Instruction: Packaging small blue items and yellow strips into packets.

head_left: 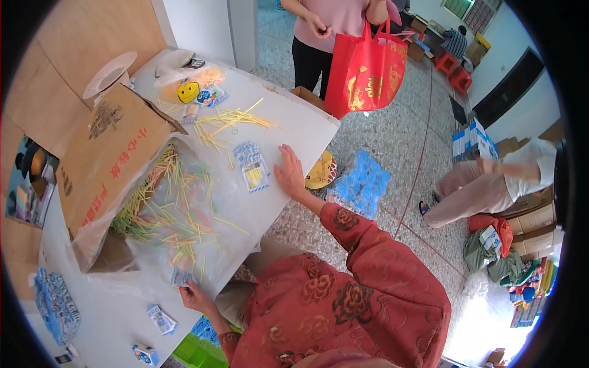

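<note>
My left hand [195, 299] is closed on a small blue-and-white packet [181, 277] at the near edge of the white table [110, 306]. My right hand [290, 172] lies flat with fingers stretched out at the table's right edge. Just left of it are blue-and-white packets [251, 175], the front one showing yellow sticks inside. Thin yellow and green sticks [175, 214] spill over a clear plastic liner from a tipped cardboard box [116, 159]. More loose yellow sticks [230, 122] are scattered farther back on the table.
Two more packets [161, 320] [145, 354] lie at the near left, beside a blue-patterned bundle [57, 306]. A smiling yellow round item [188, 92] is at the back. A person holding a red bag [368, 73] stands beyond the table. Blue packs [362, 181] rest on the floor.
</note>
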Demonstrator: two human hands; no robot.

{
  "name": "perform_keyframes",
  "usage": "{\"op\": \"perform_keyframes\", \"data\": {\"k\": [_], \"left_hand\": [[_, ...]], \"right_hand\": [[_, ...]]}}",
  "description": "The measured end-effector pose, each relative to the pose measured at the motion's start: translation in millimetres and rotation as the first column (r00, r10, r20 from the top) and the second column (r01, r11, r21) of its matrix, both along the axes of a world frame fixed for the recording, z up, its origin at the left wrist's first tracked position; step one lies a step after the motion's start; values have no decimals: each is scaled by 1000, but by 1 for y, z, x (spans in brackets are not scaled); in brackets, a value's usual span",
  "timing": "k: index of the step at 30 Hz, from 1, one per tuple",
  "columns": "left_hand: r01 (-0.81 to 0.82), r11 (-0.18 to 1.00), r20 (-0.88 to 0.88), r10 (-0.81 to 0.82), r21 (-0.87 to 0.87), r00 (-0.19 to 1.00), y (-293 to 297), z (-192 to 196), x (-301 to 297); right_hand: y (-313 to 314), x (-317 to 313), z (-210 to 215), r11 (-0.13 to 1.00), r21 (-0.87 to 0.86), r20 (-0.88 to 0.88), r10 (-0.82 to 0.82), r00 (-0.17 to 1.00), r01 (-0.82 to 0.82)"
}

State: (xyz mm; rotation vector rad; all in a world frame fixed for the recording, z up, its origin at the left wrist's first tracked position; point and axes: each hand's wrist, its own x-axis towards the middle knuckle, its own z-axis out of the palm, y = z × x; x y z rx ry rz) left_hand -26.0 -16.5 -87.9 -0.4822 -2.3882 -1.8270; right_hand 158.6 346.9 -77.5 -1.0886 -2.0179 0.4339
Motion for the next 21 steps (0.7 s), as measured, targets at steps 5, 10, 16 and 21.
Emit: {"op": "perform_keyframes", "data": {"k": [5, 10, 16, 21], "left_hand": [[23, 999, -1, -23, 43, 1000, 1, -4, -3], [19, 999, 9, -19, 26, 1000, 0, -3, -3], [-2, 999, 7, 1, 41, 1000, 5, 5, 2], [-4, 998, -9, 5, 68, 1000, 1, -3, -1]], "right_hand": [[2, 0, 0, 1000, 13, 3, 1, 1000, -1], [3, -1, 3, 1000, 6, 17, 14, 1000, -14], [0, 1, 2, 1000, 3, 41, 16, 999, -16], [0, 0, -1, 999, 30, 44, 18, 999, -20]]}}
